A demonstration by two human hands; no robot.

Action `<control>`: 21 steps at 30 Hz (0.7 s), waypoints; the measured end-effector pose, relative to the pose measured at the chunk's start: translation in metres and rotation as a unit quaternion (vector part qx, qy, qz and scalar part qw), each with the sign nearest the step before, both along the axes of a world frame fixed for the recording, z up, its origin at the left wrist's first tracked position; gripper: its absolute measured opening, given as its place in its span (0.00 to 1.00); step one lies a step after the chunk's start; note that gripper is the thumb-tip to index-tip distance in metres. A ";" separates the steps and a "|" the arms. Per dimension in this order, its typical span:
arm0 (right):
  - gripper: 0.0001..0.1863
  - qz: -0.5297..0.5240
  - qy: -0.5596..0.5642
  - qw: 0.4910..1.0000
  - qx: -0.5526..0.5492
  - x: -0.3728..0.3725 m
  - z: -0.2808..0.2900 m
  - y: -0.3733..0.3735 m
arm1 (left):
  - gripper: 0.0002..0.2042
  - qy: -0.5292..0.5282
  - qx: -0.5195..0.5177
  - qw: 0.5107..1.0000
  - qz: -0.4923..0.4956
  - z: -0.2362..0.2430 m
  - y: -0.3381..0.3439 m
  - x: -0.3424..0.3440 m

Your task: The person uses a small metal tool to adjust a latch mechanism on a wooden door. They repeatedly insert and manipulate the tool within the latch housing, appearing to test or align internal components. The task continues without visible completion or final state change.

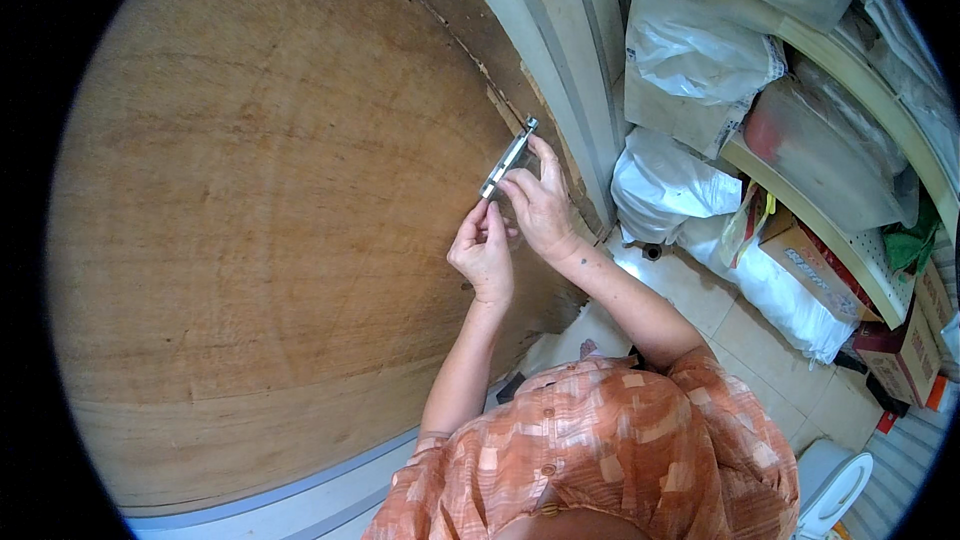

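A shiny metal barrel bolt [508, 164] slants across the edge of a brown wooden door panel [270, 200]. My right hand [544, 208] is closed on the bolt, with its fingers along the right side and near the upper end. At the lower end my left hand [484, 252] pinches the bolt between thumb and fingertips. Some of the fingers are hidden behind the hands. Whether the bolt is fastened to the wood or only held against it, I cannot tell.
The wood at the panel's upper right edge is chipped beside a pale metal frame [545, 35]. On the right, shelves [815, 220] hold plastic bags and boxes. White sacks [670, 185] stand under them on the tiled floor [765, 350]. A white toilet [840, 490] is at the lower right.
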State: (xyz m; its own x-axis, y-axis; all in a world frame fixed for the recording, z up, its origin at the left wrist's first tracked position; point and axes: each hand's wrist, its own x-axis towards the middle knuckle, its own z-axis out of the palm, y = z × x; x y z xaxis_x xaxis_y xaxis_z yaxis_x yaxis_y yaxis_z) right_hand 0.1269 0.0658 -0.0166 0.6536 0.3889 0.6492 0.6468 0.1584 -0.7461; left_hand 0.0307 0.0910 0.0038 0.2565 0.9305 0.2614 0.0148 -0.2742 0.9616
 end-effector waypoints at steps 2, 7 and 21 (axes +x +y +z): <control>0.05 0.005 -0.005 1.000 0.003 0.000 0.001 0.000 | 0.09 -0.014 -0.001 1.000 -0.004 -0.001 0.000 -0.001; 0.07 -0.003 -0.028 0.999 0.019 0.003 -0.001 0.000 | 0.09 -0.044 -0.014 0.999 -0.004 -0.003 0.000 0.001; 0.08 -0.044 -0.126 0.991 -0.026 0.004 -0.007 0.002 | 0.08 -0.035 -0.001 0.998 -0.043 -0.007 0.005 -0.003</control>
